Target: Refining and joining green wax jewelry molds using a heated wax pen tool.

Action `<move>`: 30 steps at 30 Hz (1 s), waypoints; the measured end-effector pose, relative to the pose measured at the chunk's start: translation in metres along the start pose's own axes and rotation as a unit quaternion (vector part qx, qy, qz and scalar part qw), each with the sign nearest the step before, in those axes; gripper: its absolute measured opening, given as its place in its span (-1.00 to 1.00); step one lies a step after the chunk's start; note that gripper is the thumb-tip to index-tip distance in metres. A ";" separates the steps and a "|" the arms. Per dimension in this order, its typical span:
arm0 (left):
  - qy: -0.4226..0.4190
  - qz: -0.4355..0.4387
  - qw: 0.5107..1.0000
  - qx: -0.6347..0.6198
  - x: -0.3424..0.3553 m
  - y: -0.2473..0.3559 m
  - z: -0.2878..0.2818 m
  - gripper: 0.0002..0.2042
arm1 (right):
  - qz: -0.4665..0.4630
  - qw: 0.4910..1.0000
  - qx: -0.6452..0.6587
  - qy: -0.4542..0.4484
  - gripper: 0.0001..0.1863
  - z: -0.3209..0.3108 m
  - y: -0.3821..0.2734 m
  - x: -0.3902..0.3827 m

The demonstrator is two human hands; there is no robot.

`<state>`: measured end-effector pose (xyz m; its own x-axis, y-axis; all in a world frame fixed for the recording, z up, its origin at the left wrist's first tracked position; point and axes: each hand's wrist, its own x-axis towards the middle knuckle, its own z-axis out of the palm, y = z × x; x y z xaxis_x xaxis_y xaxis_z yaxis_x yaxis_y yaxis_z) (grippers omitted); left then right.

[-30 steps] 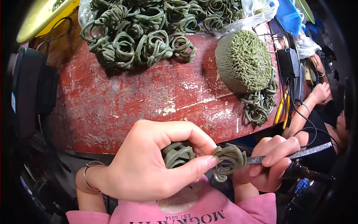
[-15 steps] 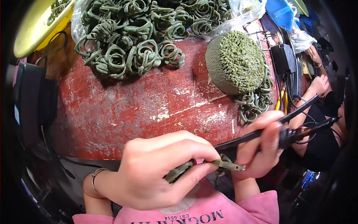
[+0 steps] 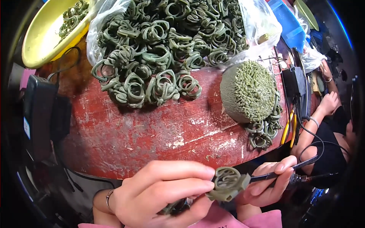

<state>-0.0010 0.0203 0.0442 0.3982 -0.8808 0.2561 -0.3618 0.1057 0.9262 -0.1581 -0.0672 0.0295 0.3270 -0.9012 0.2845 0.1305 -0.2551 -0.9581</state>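
Olive-green coiled rubbery ring piece (image 3: 227,184), low centre of frame above the red tabletop (image 3: 152,133), is pinched by the left hand (image 3: 159,193) while the right hand (image 3: 266,182) grips a thin dark tool (image 3: 289,170) against it, apparently mid-working, needing steady aim next.
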 end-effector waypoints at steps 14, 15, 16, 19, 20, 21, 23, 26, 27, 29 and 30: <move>-0.011 -0.010 0.990 -0.139 0.004 -0.015 0.002 -0.73 | 0.146 0.981 -0.124 -0.013 -0.67 -0.003 -0.018 0.003; -0.012 -0.014 0.989 -0.145 0.003 -0.015 0.002 -0.72 | 0.143 0.974 -0.174 0.009 -0.66 -0.002 -0.018 0.003; -0.011 -0.015 0.989 -0.144 0.004 -0.015 0.001 -0.72 | 0.143 0.974 -0.173 0.008 -0.66 -0.001 -0.016 0.002; -0.062 0.032 0.992 -0.104 0.005 -0.015 -0.001 -0.72 | 0.150 0.985 -0.088 0.018 -0.63 0.001 -0.011 -0.001; -0.021 0.015 0.998 -0.063 0.001 -0.011 0.004 -0.72 | 0.146 0.984 -0.102 0.013 -0.63 0.001 -0.011 -0.001; 0.021 -0.003 1.000 -0.021 -0.001 -0.008 0.008 -0.72 | 0.143 0.983 -0.115 0.008 -0.62 0.001 -0.011 0.000; 0.031 -0.002 0.999 -0.013 -0.001 -0.007 0.012 -0.73 | 0.147 0.982 -0.118 0.006 -0.62 0.005 -0.014 0.002; 0.030 -0.001 0.999 0.019 0.000 -0.003 0.011 -0.74 | 0.155 0.978 -0.141 -0.004 -0.62 0.006 -0.020 0.003; 0.019 -0.001 0.999 0.042 0.000 -0.001 0.011 -0.74 | 0.158 0.974 -0.164 -0.011 -0.61 0.006 -0.021 0.003; 0.030 0.006 0.999 0.022 -0.005 -0.005 0.012 -0.74 | 0.156 0.978 -0.135 -0.019 -0.62 -0.002 -0.020 0.001; 0.041 0.013 0.999 0.001 -0.007 -0.007 0.013 -0.74 | 0.153 0.982 -0.107 -0.026 -0.62 -0.005 -0.018 0.000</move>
<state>-0.0121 0.0199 0.0319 0.4564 -0.8370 0.3020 -0.3743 0.1273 0.9185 -0.1649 -0.0643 0.0464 0.3686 -0.9293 -0.0224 -0.1798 -0.0477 -0.9825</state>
